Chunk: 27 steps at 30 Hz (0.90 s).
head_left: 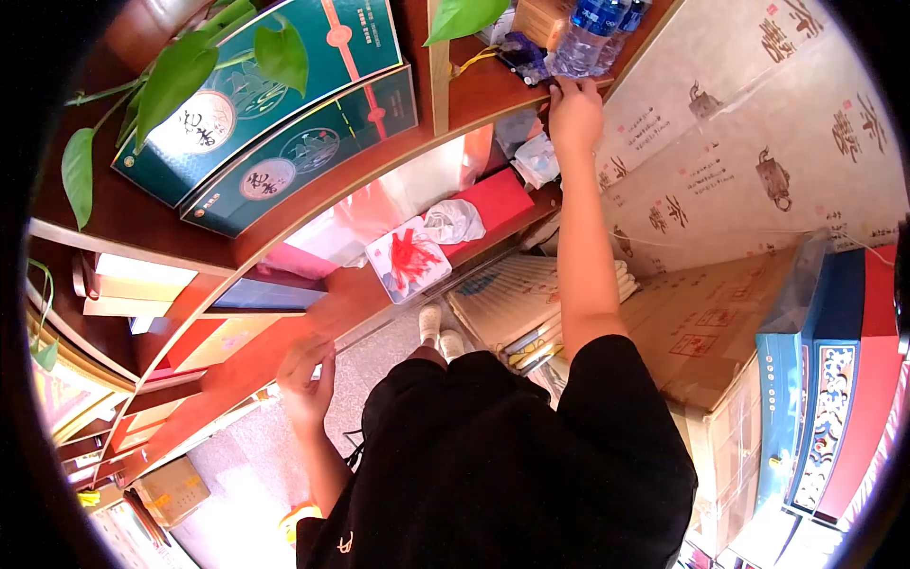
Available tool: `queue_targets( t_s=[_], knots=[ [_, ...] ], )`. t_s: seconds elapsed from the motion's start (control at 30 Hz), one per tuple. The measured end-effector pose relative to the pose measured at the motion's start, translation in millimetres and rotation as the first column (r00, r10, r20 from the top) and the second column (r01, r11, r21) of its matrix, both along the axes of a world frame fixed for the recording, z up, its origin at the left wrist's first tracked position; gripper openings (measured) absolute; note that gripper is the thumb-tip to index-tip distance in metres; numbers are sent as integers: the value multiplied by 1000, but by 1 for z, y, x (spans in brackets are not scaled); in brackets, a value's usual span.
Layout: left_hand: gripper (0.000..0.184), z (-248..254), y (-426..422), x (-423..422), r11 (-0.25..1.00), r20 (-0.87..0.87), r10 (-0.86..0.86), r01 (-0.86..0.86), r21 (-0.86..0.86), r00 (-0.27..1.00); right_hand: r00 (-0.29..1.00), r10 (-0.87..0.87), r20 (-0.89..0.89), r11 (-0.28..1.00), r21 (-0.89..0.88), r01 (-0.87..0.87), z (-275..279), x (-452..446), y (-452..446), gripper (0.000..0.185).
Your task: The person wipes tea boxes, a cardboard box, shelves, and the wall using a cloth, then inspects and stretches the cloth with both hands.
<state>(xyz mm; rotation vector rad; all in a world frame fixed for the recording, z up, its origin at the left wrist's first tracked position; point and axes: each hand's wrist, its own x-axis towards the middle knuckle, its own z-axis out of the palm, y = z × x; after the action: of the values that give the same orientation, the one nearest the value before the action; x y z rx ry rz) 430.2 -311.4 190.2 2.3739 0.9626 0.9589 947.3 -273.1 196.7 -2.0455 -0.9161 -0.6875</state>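
My right hand (575,116) reaches up to the shelf edge at the top, just below two clear water bottles (590,43) with blue labels. Its fingers are bent at the edge beside a dark purple item (521,59); whether they hold anything is hidden. Low on the left, my left hand (306,379) hangs in front of the shelving with its fingers loosely curled, blurred by motion. On the lower shelf lie a white box with red ribbon-like strips (409,261), a crumpled white bag (454,222) and a red box (498,204).
Green gift boxes (284,161) stand on the upper left shelf, with plant leaves (180,76) hanging before them. Cardboard (512,294) leans at the wall below my right arm. A large carton (711,332) and blue and red boxes (834,379) stand at the right.
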Motion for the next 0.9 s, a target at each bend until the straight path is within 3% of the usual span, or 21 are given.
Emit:
queue_targets(
  t_s=[0.07, 0.13, 0.17, 0.2, 0.23, 0.3, 0.33, 0.4, 0.43, 0.53, 0.6, 0.8, 0.9],
  knots=[
    [15, -2, -2, 1, 1000, -7, -8, 8, 23, 1000, 985, -101, 142, 967, -218, 131, 0, 0, 3, 20],
    [14, -1, -3, 4, 997, -39, -61, 63, 54, 997, 994, -82, 71, 945, -312, 100, 13, 13, -15, 21],
    [14, 0, -3, 2, 996, -38, -62, 64, 57, 997, 967, 193, -164, 848, -469, -249, 19, 36, -35, 22],
    [14, 0, -4, 1, 997, -52, -59, 62, 46, 997, 816, 395, -422, 631, -521, -575, 25, 49, -48, 23],
    [14, -2, -6, 1, 998, -64, -57, 59, 31, 996, 818, 395, -418, 629, -526, -573, 31, 48, -55, 23],
    [14, -12, -8, -6, 999, -48, -43, 42, -25, 998, 953, 71, -295, 755, -608, -245, 49, 37, -75, 23],
    [14, -15, -8, -8, 997, -43, -28, 24, -75, 999, 953, 69, -294, 755, -610, -242, 56, 28, -73, 23],
    [14, -17, -7, -9, 998, -74, -57, 55, -36, 996, 988, 3, -155, 943, -327, -54, 66, 3, -63, 21],
    [15, -18, -6, -10, 997, -107, -81, 82, 3, 991, 994, 93, -57, 967, -233, -104, 48, 17, -51, 20],
    [14, -23, -7, -10, 997, -96, -67, 62, -54, 993, 988, 153, -23, 979, -132, -154, 2, 28, -8, 20],
    [14, -19, -9, -4, 997, -83, -45, 39, -66, 996, 995, 92, -27, 986, -139, -94, -8, 4, 2, 19],
    [13, -30, -15, 7, 997, -55, -65, 63, -53, 996, 993, 112, 39, 969, 215, -118, -43, -79, 20, 23],
    [13, -35, -20, 15, 991, -31, -113, 110, -81, 993, 931, 347, -111, 912, 270, -308, -40, -137, 20, 23]
  ],
)
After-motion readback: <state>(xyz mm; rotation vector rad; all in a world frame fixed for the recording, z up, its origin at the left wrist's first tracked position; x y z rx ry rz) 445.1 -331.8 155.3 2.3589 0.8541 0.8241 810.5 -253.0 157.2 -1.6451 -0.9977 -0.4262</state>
